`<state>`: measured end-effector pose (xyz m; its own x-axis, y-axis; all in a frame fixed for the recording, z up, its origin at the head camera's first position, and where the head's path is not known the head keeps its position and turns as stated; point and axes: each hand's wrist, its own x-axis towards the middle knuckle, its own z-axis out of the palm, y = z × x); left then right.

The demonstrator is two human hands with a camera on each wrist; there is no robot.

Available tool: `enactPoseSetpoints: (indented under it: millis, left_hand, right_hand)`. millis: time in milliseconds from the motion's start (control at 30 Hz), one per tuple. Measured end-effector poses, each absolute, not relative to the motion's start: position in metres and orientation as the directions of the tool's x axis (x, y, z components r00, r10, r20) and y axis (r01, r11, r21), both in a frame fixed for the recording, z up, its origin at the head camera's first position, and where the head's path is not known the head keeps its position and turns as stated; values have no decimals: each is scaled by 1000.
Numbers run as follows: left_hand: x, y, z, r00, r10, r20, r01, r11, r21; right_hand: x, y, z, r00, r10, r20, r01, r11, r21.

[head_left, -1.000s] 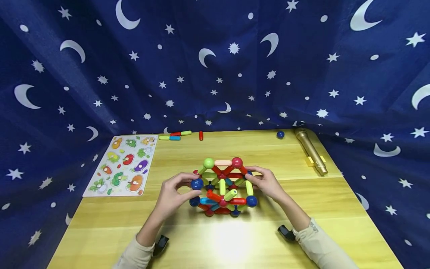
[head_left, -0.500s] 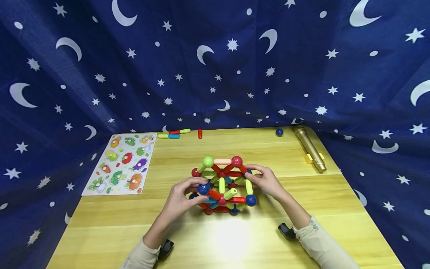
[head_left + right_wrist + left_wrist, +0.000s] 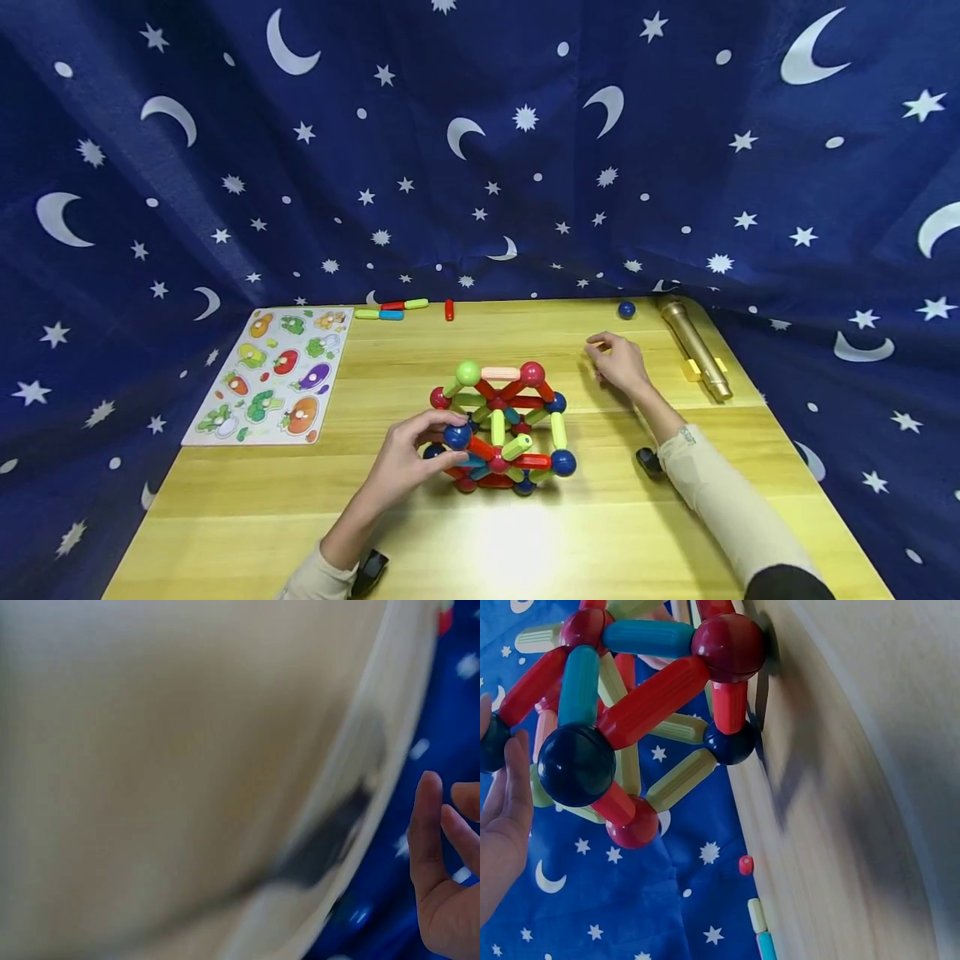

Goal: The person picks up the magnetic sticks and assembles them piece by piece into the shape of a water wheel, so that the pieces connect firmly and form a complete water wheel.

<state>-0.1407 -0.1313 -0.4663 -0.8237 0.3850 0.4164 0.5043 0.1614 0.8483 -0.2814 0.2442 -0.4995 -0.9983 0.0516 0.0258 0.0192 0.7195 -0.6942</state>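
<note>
On the table stands a structure of magnetic rods and balls (image 3: 498, 445) in red, green, blue and pale pink. My left hand (image 3: 405, 458) pinches a blue ball (image 3: 457, 436) at its front left corner. A red rod (image 3: 481, 448) runs from that ball to a red ball in the middle. In the left wrist view, the pinched blue ball (image 3: 493, 744) sits between thumb and fingers at the left edge. To the right of the structure, my right hand (image 3: 621, 365) is over the table with loosely bent fingers, holding nothing. Its fingers (image 3: 428, 817) show against the curtain in the right wrist view.
A loose blue ball (image 3: 626, 310) lies at the back edge, beyond the right hand. Several loose rods (image 3: 392, 310) lie at the back left. A vegetable picture board (image 3: 270, 375) is on the left, a gold tube (image 3: 697, 350) on the right. A starry curtain (image 3: 480, 150) hangs behind.
My left hand has brought the blue ball right and slightly down to the red rod's end. My right hand has let go of the structure and moved right and back.
</note>
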Motion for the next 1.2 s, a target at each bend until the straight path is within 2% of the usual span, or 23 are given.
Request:
enactPoseSetpoints:
  millis: [133, 233, 333, 433, 567, 800, 900, 1067, 1200]
  left_hand:
    - [-141, -129, -465, -802, 410, 434, 524, 137, 840]
    - [-139, -127, -465, -801, 427, 420, 515, 132, 847]
    - [-136, -126, -467, -808, 430, 402, 499, 140, 855]
    - [-135, -125, -467, -804, 437, 402, 504, 143, 852]
    - [-138, -125, -463, -801, 442, 403, 505, 139, 852]
    - [-146, -127, -457, -803, 428, 415, 519, 158, 840]
    - [-150, -125, -456, -809, 427, 404, 510, 169, 843]
    - [-150, -127, -458, -827, 414, 380, 483, 178, 857]
    - [-145, -130, -463, -843, 411, 348, 450, 185, 873]
  right_hand:
    - [-319, 278, -502, -986, 128, 103, 59, 862, -504]
    - [-335, 300, -499, -985, 160, 66, 117, 896, -429]
    - [-341, 315, -496, -992, 126, -14, 123, 929, -349]
    - [-343, 323, -494, -996, 61, -58, 74, 962, -263]
    - [-344, 323, -495, -1000, 22, 10, 19, 976, -219]
    - [-323, 300, -487, -994, 36, 107, -15, 900, -436]
    - [-304, 290, -476, -977, 48, 206, -65, 858, -509]
    - [-252, 253, -454, -941, 19, 338, -219, 727, -651]
    - [-201, 221, -447, -941, -103, 324, -323, 564, -760]
